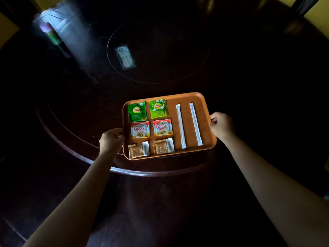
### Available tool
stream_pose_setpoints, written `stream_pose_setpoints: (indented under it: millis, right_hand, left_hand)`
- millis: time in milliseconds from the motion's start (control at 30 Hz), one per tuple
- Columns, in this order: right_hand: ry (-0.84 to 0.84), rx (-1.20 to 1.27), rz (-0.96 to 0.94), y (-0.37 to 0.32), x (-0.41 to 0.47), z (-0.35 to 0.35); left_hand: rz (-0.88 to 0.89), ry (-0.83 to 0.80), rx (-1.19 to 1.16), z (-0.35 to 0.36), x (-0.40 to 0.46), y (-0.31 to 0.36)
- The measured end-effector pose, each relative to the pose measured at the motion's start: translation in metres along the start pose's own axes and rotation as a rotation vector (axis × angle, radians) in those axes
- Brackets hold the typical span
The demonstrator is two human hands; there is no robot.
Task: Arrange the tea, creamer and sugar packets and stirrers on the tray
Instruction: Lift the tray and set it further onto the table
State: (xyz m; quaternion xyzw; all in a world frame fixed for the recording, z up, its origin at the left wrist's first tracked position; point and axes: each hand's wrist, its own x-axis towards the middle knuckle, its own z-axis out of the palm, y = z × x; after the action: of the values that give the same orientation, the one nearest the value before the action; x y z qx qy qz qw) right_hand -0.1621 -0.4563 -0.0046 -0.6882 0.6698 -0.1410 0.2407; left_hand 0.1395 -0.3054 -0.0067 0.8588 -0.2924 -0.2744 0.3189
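Left hand (111, 139) and right hand (221, 126) clamped on orange tray (187, 98) edges. Keep level, slide gently; 6 packets, 2 wrapped stirrers (181, 125) lying loose.

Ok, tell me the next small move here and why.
Probably set the tray down flat, further onto the table. Left hand and right hand grip its sides, its near edge overhangs the table rim, and the packets and stirrers already lie in neat rows.

I read "Lipton" on my two green tea packets (137, 111) (158, 108), "Coffee mate" on both red creamer packets (140, 129) (162, 127).
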Motion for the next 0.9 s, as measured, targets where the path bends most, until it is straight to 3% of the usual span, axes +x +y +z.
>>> stream_pose_setpoints:
  millis: [400, 600, 767, 900]
  right_hand:
    - [-0.043, -0.034, -0.029, 0.001, -0.009, -0.005]
    - [0.027, -0.139, -0.067, -0.002, -0.048, -0.012]
    - [0.113, -0.038, -0.226, 0.002, -0.126, 0.004]
    - [0.015, -0.034, -0.412, 0.015, -0.192, 0.031]
  left_hand:
    - [-0.103, -0.086, -0.144, -0.009, -0.004, -0.004]
    - [-0.022, -0.170, 0.007, -0.029, -0.043, -0.008]
    - [0.173, 0.019, 0.210, -0.035, -0.120, -0.032]
    - [0.261, 0.115, 0.405, -0.028, -0.185, -0.071]
